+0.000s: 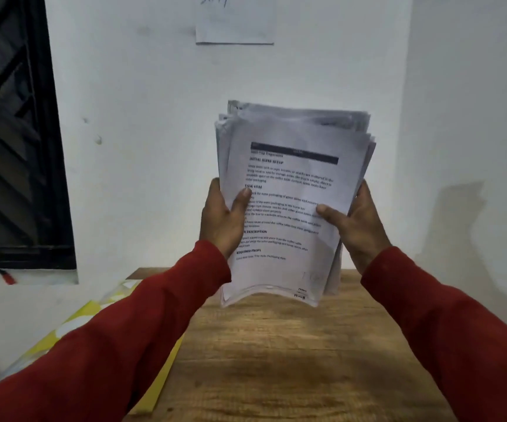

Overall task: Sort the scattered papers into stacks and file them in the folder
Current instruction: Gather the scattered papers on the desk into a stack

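Red sleeves lead to both hands' grip: left hand and right hand clasp the uneven white printed paper stack; tap its bottom edge on the wooden surface below to square it.

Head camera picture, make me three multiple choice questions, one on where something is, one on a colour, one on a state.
1. Where is the yellow folder?
A. left edge of the wooden table
B. pinned on the wall
C. right of the table

2. What colour are the sleeves?
A. blue
B. red
C. white

3. How is the paper stack held?
A. flat on the table
B. upright by the left hand and right hand
C. one hand only

Answers: 1 A, it lies at the table's left side. 2 B, both forearms show red. 3 B, a hand grips each side, above the table.
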`<control>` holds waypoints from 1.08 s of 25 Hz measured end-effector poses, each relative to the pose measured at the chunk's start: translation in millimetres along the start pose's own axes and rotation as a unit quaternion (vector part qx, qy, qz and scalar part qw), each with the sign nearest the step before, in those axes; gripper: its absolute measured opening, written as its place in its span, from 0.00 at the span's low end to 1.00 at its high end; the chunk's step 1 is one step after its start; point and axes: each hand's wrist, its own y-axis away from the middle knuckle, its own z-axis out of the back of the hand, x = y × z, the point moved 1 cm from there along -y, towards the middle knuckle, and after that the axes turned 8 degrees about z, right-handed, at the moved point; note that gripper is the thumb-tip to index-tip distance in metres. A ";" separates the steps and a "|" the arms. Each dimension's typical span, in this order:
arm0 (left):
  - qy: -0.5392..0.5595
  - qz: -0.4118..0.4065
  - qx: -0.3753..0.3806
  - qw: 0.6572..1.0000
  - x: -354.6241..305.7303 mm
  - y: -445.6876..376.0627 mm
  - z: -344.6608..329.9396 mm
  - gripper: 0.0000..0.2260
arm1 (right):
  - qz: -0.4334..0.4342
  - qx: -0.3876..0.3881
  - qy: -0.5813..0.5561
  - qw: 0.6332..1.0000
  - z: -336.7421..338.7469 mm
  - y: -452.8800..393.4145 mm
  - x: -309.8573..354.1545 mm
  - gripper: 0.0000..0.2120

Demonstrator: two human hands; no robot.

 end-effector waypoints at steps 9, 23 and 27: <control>-0.031 -0.026 0.011 0.999 27.4 34.2 5.0 0.18 | -0.019 0.005 0.074 0.997 7.0 25.7 -19.2 0.26; -0.060 -0.019 0.036 0.997 55.7 57.9 6.8 0.14 | -0.060 -0.026 0.045 0.997 0.3 52.4 -26.9 0.22; -0.037 -0.004 0.047 0.998 60.2 60.7 17.6 0.20 | -0.082 -0.002 0.070 0.994 6.0 64.9 -33.5 0.27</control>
